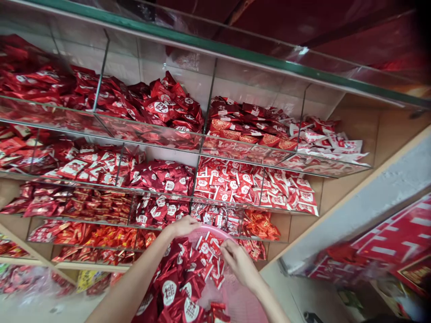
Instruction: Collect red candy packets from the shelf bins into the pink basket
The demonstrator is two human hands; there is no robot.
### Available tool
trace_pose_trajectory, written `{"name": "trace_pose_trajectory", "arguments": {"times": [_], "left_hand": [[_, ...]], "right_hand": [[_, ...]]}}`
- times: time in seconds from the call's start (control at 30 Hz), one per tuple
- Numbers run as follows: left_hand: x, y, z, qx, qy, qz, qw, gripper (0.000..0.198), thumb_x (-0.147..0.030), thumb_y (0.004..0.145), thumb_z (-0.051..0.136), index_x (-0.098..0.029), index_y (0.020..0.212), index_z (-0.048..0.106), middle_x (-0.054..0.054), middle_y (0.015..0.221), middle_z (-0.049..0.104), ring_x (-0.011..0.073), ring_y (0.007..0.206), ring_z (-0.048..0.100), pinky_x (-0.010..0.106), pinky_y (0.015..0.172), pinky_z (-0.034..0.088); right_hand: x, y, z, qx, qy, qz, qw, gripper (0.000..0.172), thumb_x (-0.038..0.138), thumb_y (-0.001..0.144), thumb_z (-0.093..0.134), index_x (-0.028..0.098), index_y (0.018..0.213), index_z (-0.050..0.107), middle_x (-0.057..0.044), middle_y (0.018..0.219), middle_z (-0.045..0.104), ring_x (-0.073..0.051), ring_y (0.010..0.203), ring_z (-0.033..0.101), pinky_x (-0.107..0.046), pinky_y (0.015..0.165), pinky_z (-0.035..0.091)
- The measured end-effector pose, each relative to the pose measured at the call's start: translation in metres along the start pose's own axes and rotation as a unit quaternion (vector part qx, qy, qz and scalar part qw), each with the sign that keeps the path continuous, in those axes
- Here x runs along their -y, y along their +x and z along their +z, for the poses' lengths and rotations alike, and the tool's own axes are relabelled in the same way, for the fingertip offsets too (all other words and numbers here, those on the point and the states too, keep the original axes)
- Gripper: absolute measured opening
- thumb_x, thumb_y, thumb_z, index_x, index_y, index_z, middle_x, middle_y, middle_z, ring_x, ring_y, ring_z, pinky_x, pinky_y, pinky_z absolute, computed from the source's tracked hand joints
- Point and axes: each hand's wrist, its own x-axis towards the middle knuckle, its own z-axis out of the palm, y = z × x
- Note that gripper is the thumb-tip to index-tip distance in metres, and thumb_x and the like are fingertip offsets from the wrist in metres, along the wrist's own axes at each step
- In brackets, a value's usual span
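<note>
A pink plastic basket (pixel 247 287) with mesh walls sits low in front of me, tilted. It holds larger dark red candy packets with white heart-shaped labels (pixel 169 292) and small red-and-white packets (pixel 209 251). At the far left part of its rim is my left hand (pixel 183 225), its fingers closed there; the fingertips are partly hidden. My right hand (pixel 235 260) is over the basket's right side, fingers bent together beside the small packets. Whatever lies between those fingers is hidden.
Ahead, a shelf with clear-walled compartments holds piles of red packets (pixel 161 107). A glass edge (pixel 215 45) runs across the top. Small white-and-red packets (pixel 225 181) and orange ones (pixel 261 224) lie behind the basket. Red boxes (pixel 393 233) stand at right, near a grey wall.
</note>
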Motion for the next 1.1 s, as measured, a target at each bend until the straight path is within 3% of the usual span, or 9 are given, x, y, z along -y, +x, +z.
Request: {"name": "trace_pose_trajectory", "arguments": {"times": [0.27,0.5,0.7,0.83,0.97,1.1], "left_hand": [[0.003,0.003,0.000,0.005,0.000,0.003,1.000,0.037,-0.051,0.073,0.039,-0.019,0.056,0.040,-0.004,0.056,0.034,0.0098,0.053,0.030,0.022,0.051,0.024],[-0.003,-0.001,-0.002,0.010,0.002,-0.001,1.000,0.038,-0.052,0.073,0.040,-0.017,0.061,0.049,-0.003,0.059,0.043,0.0111,0.056,0.036,0.022,0.054,0.028],[-0.002,0.000,0.000,0.001,-0.003,0.006,1.000,0.039,-0.054,0.072,0.041,-0.019,0.055,0.040,-0.004,0.055,0.034,0.0098,0.054,0.030,0.023,0.052,0.024],[0.002,0.002,0.001,-0.001,-0.006,0.012,1.000,0.040,-0.053,0.071,0.040,-0.019,0.052,0.031,-0.005,0.054,0.025,0.0090,0.053,0.025,0.023,0.051,0.022],[0.005,0.003,0.001,0.000,-0.003,0.017,1.000,0.033,-0.045,0.070,0.039,-0.019,0.051,0.034,-0.004,0.053,0.029,0.0095,0.054,0.028,0.023,0.051,0.024],[0.006,0.005,0.000,0.000,0.000,0.026,1.000,0.025,-0.037,0.068,0.038,-0.018,0.051,0.036,-0.004,0.053,0.032,0.0099,0.055,0.031,0.022,0.052,0.027]], "right_hand": [[0.009,0.003,-0.030,0.032,-0.118,-0.042,0.992,0.020,0.028,0.090,0.035,0.021,0.078,0.050,0.001,0.077,0.056,-0.013,0.071,0.051,-0.023,0.065,0.034],[0.017,0.022,-0.045,0.149,-0.191,-0.066,0.968,0.020,0.017,0.083,0.040,0.019,0.070,0.056,0.002,0.065,0.055,-0.011,0.060,0.046,-0.021,0.056,0.029],[0.027,0.061,-0.024,0.248,-0.255,-0.027,0.934,0.018,0.009,0.071,0.049,0.019,0.062,0.060,0.004,0.059,0.056,-0.009,0.053,0.045,-0.020,0.050,0.028],[0.037,0.085,-0.003,0.260,-0.291,-0.001,0.921,0.019,0.007,0.067,0.050,0.019,0.055,0.060,0.003,0.051,0.054,-0.008,0.045,0.043,-0.020,0.045,0.028],[0.046,0.098,0.011,0.236,-0.327,-0.005,0.915,0.019,0.009,0.071,0.049,0.018,0.066,0.065,-0.003,0.071,0.065,-0.014,0.065,0.058,-0.022,0.056,0.036],[0.050,0.099,0.017,0.217,-0.348,-0.012,0.912,0.021,0.011,0.075,0.047,0.016,0.080,0.067,-0.009,0.088,0.068,-0.019,0.084,0.062,-0.026,0.068,0.041]]}}
